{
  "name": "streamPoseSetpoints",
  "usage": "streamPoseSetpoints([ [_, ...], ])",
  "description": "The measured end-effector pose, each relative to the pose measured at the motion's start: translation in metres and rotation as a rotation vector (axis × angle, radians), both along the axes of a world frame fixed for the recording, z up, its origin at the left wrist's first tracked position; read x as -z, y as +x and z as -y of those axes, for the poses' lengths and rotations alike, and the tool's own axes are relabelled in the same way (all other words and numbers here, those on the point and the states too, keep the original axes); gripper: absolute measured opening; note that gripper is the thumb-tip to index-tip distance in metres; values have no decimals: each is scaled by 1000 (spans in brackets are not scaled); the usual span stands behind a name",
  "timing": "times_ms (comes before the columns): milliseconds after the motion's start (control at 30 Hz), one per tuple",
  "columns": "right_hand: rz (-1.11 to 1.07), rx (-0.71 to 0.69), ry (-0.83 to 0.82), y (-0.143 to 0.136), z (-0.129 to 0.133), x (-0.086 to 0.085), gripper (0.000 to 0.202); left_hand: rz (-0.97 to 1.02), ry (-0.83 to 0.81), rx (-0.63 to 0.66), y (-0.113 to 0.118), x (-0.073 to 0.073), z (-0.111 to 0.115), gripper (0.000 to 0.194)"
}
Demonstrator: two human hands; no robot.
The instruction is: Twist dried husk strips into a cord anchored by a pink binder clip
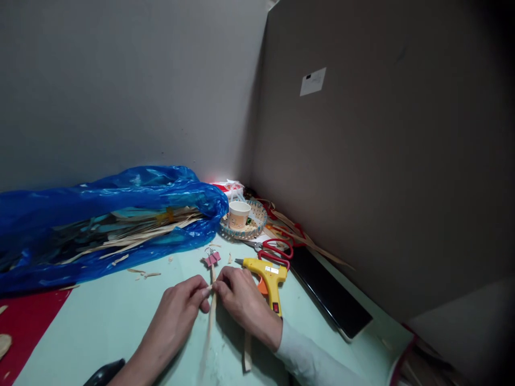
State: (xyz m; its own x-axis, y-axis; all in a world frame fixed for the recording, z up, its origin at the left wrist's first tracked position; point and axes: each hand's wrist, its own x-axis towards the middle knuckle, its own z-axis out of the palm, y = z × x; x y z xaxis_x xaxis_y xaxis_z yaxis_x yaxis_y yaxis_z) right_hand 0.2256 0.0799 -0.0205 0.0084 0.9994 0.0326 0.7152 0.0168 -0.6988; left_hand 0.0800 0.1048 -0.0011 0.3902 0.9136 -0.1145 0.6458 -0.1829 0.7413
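**Light grey sleeve [314, 359] in front, long thin pale strip [211, 316] pinched between two hands**

In the head view, the right hand [241, 295], at the end of that sleeve, and the bare left hand [179, 305] meet over a mint-green tabletop [137, 316]. Both hands have thumb and forefinger drawn narrow on the strip, fingertips almost touching across it. Above the fingertips the strip reaches a small pink metal binder clip [212, 259]; below, it runs down between the hands toward the camera. Under the right wrist lies a short, wider pale strip [247, 356]. Just beside the right hand is a yellow plastic glue gun [269, 273]; farther right lies a flat black rectangular device [330, 295]. A crumpled blue plastic bag [132, 187] lies beyond the left hand.
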Motion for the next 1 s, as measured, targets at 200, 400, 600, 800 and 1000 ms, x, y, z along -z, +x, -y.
streamPoseSetpoints([
  [200,-47,25,-6,-2,0,-4,19,-103,72,-55,6,-2,9,30],
  [400,-219,-31,9,6,-2,-2,22,-442,336,132,17,17,37,34],
  [600,-350,-91,-66,10,-3,-5,26,-648,375,336,15,29,50,52],
  [800,-346,-54,-40,10,-3,-2,24,-236,182,131,3,-10,22,31],
  [1000,-299,-39,-87,8,-6,2,21,299,-385,6,0,20,-12,43],
])
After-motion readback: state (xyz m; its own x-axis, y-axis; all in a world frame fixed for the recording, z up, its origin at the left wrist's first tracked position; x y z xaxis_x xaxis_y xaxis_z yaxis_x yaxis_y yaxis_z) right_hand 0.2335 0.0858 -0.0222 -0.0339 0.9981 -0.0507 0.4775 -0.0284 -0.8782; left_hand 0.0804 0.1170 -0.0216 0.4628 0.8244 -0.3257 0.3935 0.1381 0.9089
